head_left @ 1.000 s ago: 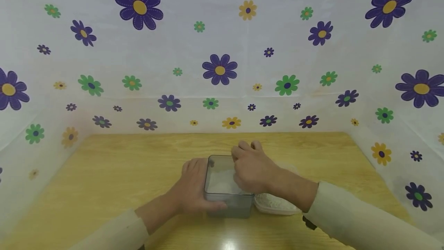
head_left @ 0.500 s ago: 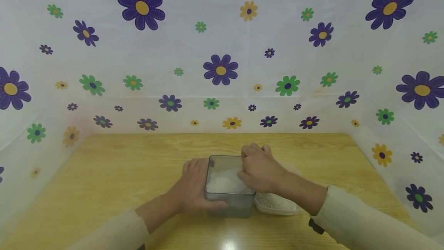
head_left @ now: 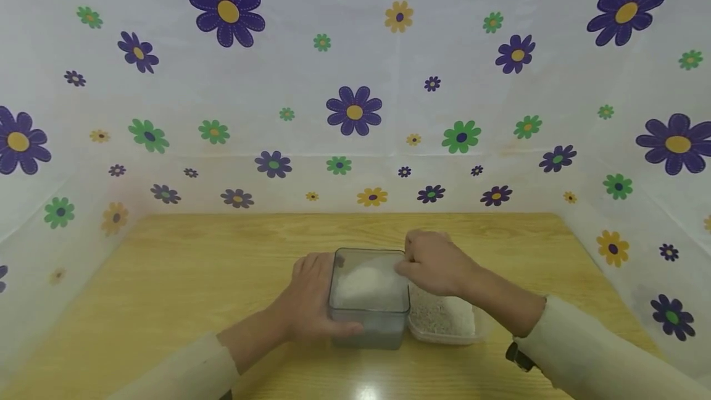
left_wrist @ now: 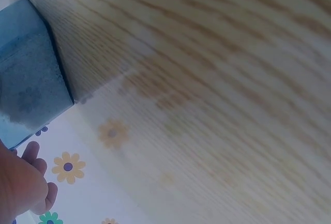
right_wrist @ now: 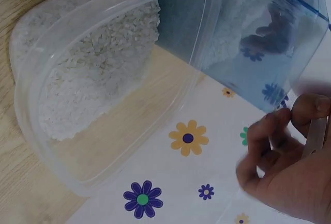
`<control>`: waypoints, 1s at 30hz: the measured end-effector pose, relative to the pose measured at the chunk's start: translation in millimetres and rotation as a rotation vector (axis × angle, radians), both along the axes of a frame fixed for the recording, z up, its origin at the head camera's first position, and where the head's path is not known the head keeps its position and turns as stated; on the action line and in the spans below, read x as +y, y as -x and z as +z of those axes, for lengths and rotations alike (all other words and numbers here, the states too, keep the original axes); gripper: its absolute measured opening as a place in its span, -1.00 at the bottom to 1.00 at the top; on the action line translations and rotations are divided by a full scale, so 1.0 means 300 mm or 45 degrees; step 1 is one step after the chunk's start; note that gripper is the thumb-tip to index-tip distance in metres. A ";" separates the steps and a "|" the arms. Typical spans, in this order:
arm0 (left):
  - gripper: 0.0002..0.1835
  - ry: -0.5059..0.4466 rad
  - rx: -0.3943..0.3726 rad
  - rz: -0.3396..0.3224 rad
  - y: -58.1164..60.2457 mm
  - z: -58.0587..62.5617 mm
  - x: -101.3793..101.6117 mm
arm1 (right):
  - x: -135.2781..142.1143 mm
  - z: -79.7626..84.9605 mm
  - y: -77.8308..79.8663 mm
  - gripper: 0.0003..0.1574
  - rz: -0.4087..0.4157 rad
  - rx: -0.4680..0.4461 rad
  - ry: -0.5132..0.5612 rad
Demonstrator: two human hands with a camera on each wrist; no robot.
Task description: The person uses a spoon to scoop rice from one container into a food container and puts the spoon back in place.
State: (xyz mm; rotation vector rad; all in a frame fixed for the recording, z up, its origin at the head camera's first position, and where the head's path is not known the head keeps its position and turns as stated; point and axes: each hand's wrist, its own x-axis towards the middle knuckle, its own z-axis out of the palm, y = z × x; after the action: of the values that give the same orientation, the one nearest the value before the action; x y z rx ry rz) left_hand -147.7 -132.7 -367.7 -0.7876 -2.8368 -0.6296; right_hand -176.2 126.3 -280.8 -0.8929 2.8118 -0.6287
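My left hand (head_left: 308, 304) steadies a square blue-grey see-through container (head_left: 366, 333), its thumb across the front face and fingers along the left side. A mound of white rice (head_left: 363, 284) lies inside. Over the container's right rim, my right hand (head_left: 444, 264) pinches a slim, pale, translucent handle (right_wrist: 314, 138); the far end of this utensil is hidden. Just right of the container stands a low clear plastic tub (head_left: 444, 339), partly under my right forearm. White rice (right_wrist: 103, 69) fills part of it in the right wrist view.
Both containers stand on a wood-grain table (head_left: 222, 252). A white sheet (head_left: 355, 48) printed with flowers rises behind the table and along both sides. A dark strap (head_left: 519, 357) shows at my right cuff.
My right hand has moved right, from over the square container to its right rim beside the tub. More of the rice in both now shows. My left hand has stayed in place.
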 end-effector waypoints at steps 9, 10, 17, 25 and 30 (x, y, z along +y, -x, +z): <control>0.16 -0.025 -0.008 -0.005 0.002 0.003 0.001 | 0.033 0.004 -0.007 -0.34 -0.017 -0.155 0.101; 0.16 -0.023 -0.006 -0.005 0.002 0.002 0.001 | 0.037 0.004 -0.008 -0.35 -0.023 -0.152 0.100; 0.16 -0.020 -0.001 -0.004 0.002 0.005 0.000 | 0.072 0.017 -0.006 -0.37 -0.074 -0.131 0.113; 0.14 -0.047 -0.029 -0.001 0.001 0.010 -0.001 | 0.143 0.062 -0.005 -0.37 -0.130 -0.115 0.146; 0.15 -0.047 -0.031 -0.002 0.006 0.005 -0.001 | 0.208 0.077 -0.001 -0.36 -0.196 -0.122 0.174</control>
State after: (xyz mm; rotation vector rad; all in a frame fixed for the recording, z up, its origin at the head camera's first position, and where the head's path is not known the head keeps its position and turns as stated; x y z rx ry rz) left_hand -149.6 -133.1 -366.1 -0.7815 -2.8382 -0.6948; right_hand -175.8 188.8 -257.7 -0.6515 2.7972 -0.8689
